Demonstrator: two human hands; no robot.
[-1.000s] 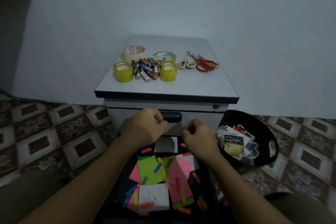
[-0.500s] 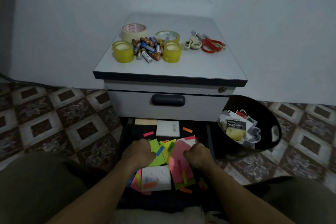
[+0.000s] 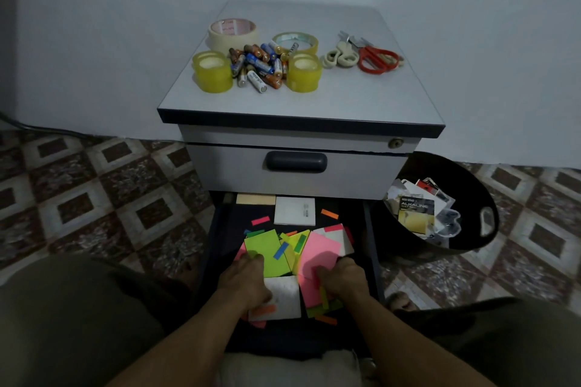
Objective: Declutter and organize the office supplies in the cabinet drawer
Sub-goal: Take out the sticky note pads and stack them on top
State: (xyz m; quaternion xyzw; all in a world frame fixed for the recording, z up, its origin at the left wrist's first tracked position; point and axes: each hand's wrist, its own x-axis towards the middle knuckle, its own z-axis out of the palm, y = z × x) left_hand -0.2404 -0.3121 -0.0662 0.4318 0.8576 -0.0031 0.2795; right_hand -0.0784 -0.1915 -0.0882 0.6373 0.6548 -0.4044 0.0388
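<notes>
Though apart, left hand (image 3: 243,284), right hand (image 3: 342,276) palm-down

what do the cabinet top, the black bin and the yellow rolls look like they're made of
Cabinet top: probably laminated board, smooth pale satin face with a dark edge band. Black bin: likely moulded plastic, dull sheen, cut-out handle in the wall. Yellow rolls: likely plastic adhesive tape, translucent and glossy.

Batteries (image 3: 258,66) lie on the cabinet (image 3: 314,104), bin (image 3: 440,207) at its right.
</notes>
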